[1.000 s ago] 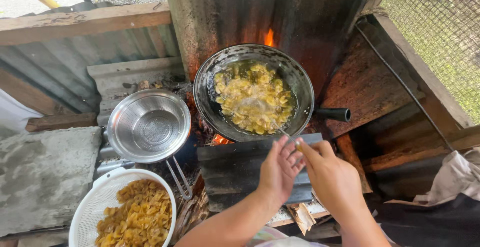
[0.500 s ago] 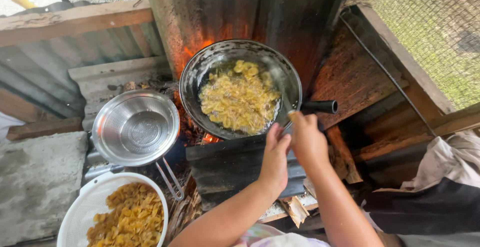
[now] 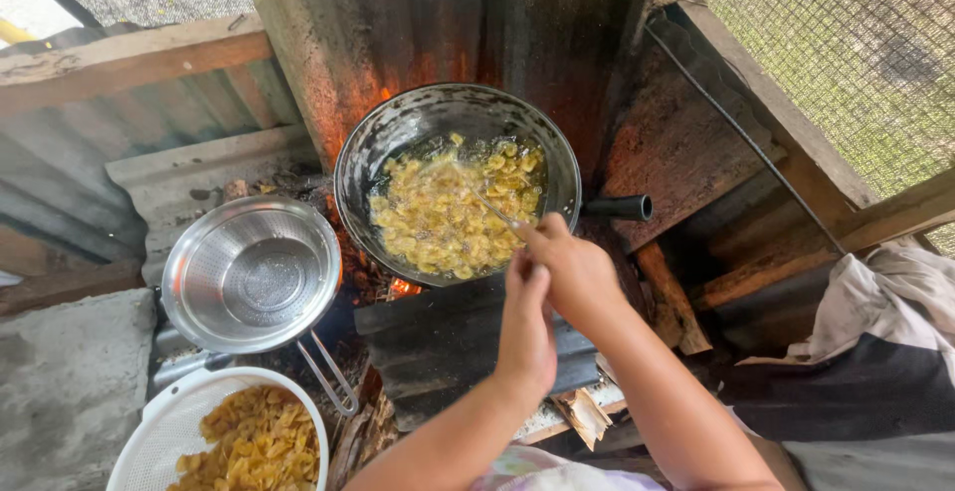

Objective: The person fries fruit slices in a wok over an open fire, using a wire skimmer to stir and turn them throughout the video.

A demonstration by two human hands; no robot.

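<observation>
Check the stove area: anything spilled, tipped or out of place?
Nothing stands out. The pan sits level over the fire, chips inside it; the metal strainer and white basket are upright. The right hand holds a thin utensil.

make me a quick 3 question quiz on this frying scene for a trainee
1. True or false: the right hand holds a thin utensil that reaches into the wok.
2. Which container holds finished chips? A) the metal strainer B) the white basket C) a glass jar
3. Fill in: the wok's black handle points toward the person's ____ side.

Key
1. True; the left hand sits just beside it.
2. B; the metal strainer is empty.
3. Right.
</observation>
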